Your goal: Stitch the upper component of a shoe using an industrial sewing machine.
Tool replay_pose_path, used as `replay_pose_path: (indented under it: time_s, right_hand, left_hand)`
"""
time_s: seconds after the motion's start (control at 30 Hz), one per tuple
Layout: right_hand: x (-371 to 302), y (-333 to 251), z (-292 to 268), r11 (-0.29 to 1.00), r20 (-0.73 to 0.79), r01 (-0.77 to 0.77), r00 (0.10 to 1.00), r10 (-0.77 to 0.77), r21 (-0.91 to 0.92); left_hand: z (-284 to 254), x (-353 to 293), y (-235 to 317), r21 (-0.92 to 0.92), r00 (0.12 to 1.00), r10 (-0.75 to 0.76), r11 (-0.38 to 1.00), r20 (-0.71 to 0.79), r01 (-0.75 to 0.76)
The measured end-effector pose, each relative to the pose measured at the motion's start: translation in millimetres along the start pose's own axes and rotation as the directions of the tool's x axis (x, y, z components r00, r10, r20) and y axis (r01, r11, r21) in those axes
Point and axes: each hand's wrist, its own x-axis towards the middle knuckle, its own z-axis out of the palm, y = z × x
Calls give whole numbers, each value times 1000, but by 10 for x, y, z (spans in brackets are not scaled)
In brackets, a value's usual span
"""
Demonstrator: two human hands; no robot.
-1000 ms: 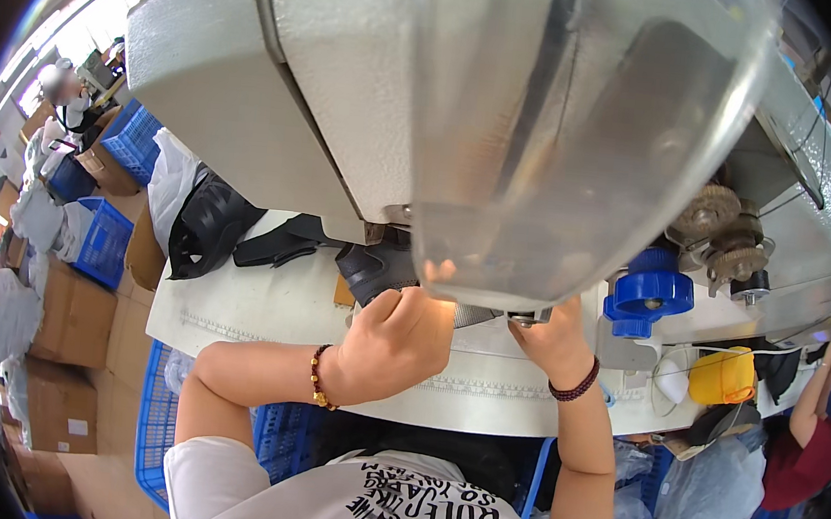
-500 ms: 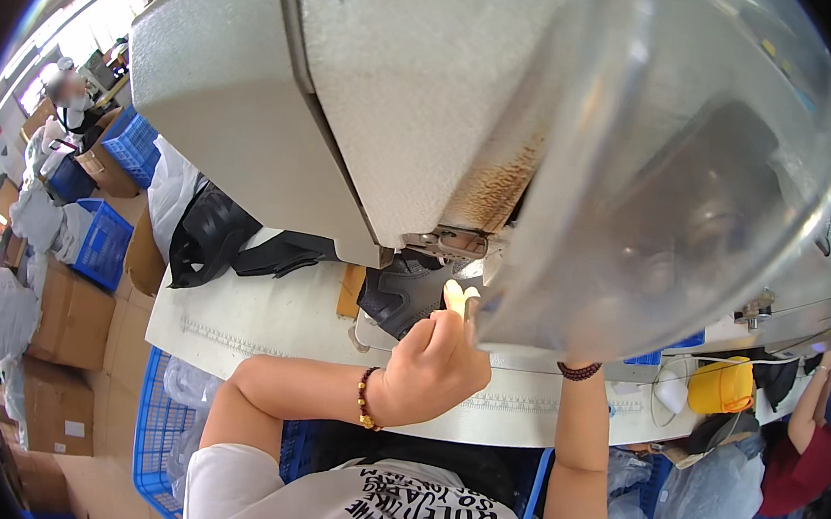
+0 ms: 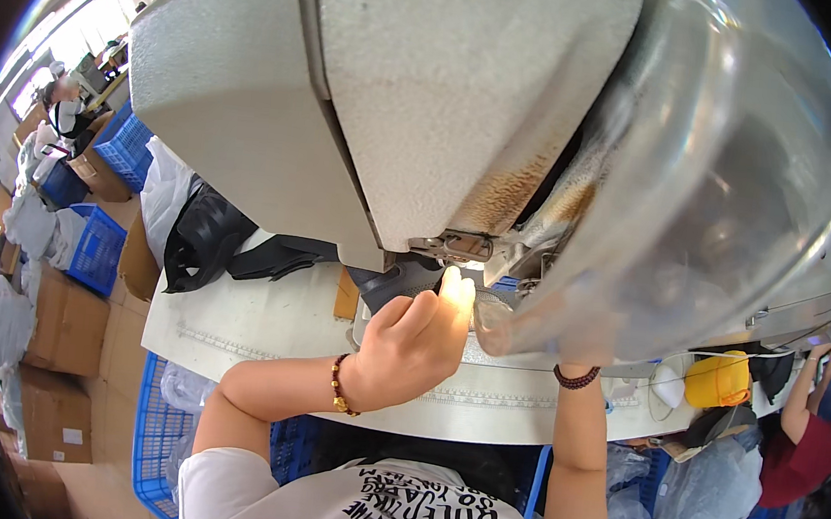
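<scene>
Under the head of a grey sewing machine lies a black leather and mesh piece, partly hidden by the machine and my fingers. My left hand has its fingers bent and pressed together at the piece's edge, just below the metal needle area. Bright light falls on its fingertips. My right hand reaches in behind the clear curved cover; the cover blurs it and its fingers do not show. A beaded bracelet circles each wrist.
More black pieces lie at the left of the pale worktable. A blue crate stands below its edge. A yellow container is at the right, near a person in a dark red top. Cardboard boxes stack up at the left.
My left hand has moved slightly left and up, nearer the needle area. Less of the black piece shows now. The clear cover appears farther right, baring metal parts beside the needle area.
</scene>
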Motion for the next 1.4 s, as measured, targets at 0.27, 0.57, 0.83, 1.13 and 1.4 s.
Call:
replay_pose_path:
  time_s: [0.27,0.57,0.83,1.13,1.4]
  right_hand:
    - [393,-531,-266,996,184,44,983,-29,-78]
    - [-55,-490,-178,993,255,-111,960,115,-29]
    - [375,-961,-153,909,155,229,970,-185,-349]
    - [283,-1139,-55,960,232,162,967,-108,-228]
    - [587,-676,-375,975,213,-210,958,192,67]
  left_hand:
    - [-186,6,-105,-65,987,-30,997,158,41]
    - [-150,60,-181,-125,995,-48,990,83,58]
    - [-182,-13,-395,-261,963,-129,946,237,191]
    - [-163,99,-115,-353,970,-243,906,20,234]
    - [-240,116,-128,-407,938,-333,847,92,341]
